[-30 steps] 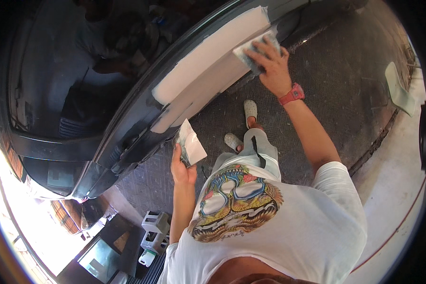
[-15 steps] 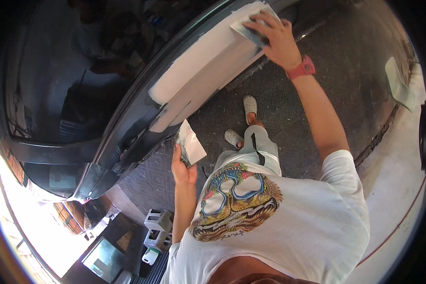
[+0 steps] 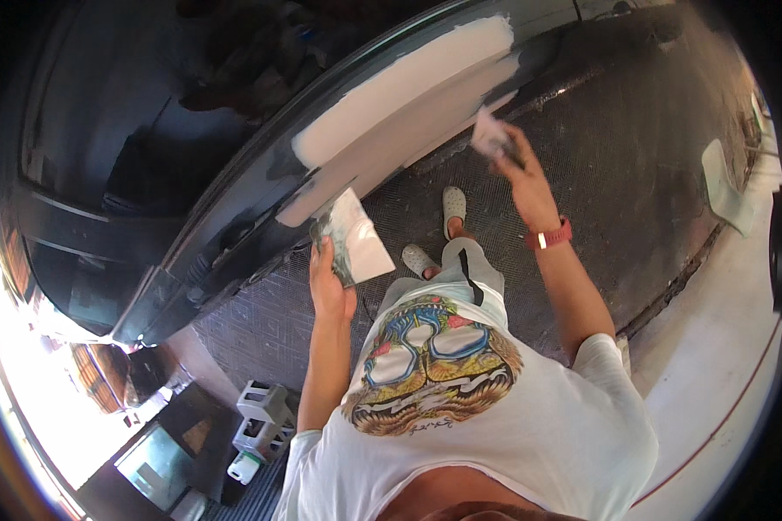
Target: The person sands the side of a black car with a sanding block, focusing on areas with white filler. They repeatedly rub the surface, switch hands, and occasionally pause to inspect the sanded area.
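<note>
A dark car's side panel [image 3: 256,184] runs diagonally in front of me, with a long pale patch of filler [image 3: 400,94] and thinner smears along its lower edge. My left hand [image 3: 330,293] is closed on the edge of a flat putty board [image 3: 367,247], smeared grey and coated with pale paste. To the right, my right hand [image 3: 532,187] grips a flat spreader [image 3: 488,133] with pale paste on it. The spreader is blurred by motion and looks apart from the panel, off the filler's lower right edge.
Dark textured floor [image 3: 617,148] lies beneath my feet in light clogs [image 3: 453,208]. A pale curved panel [image 3: 725,187] leans at the right. At lower left are a grey plastic step stool [image 3: 263,412], a white jug [image 3: 244,468] and a dark panel with a window [image 3: 155,460].
My right hand has come off the filler patch and moved down toward me with the spreader. My left hand has raised the board slightly and turned its coated face more into view.
</note>
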The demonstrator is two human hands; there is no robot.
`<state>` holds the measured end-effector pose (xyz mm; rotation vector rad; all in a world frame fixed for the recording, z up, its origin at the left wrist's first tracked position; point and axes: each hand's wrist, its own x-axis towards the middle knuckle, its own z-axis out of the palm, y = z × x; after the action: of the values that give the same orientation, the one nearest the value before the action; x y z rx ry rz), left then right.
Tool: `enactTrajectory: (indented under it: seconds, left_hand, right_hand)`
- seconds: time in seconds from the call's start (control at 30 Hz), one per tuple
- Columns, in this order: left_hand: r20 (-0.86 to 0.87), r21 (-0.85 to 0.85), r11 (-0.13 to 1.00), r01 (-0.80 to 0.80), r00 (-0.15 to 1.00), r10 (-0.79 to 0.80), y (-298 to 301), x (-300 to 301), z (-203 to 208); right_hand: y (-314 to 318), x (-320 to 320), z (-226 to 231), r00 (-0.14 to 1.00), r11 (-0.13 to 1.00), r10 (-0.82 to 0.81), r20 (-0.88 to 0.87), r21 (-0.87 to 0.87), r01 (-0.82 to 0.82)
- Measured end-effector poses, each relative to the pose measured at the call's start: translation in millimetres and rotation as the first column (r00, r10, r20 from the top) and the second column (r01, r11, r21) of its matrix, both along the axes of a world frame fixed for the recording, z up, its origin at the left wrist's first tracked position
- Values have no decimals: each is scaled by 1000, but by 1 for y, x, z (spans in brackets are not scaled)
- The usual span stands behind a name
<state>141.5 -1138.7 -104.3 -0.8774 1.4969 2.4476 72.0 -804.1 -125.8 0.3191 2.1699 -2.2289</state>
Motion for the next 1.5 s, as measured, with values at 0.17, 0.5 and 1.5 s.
enactTrajectory:
  seconds: [0.17, 0.5, 1.5]
  left_hand:
    - [-50, -539, 795, 280, 931, -362, 19, -13, 24]
    - [-310, 26, 976, -216, 926, 213, 9, 1, 8]
    - [-283, 367, 930, 1, 953, 111, 97, 95, 22]
  right_hand:
    - [-64, 34, 75, 829, 496, 559, -22, 810, -313]
    - [-123, 97, 109, 599, 60, 797, 81, 975, -212]
    - [-38, 213, 67, 782, 554, 613, -114, 768, -322]
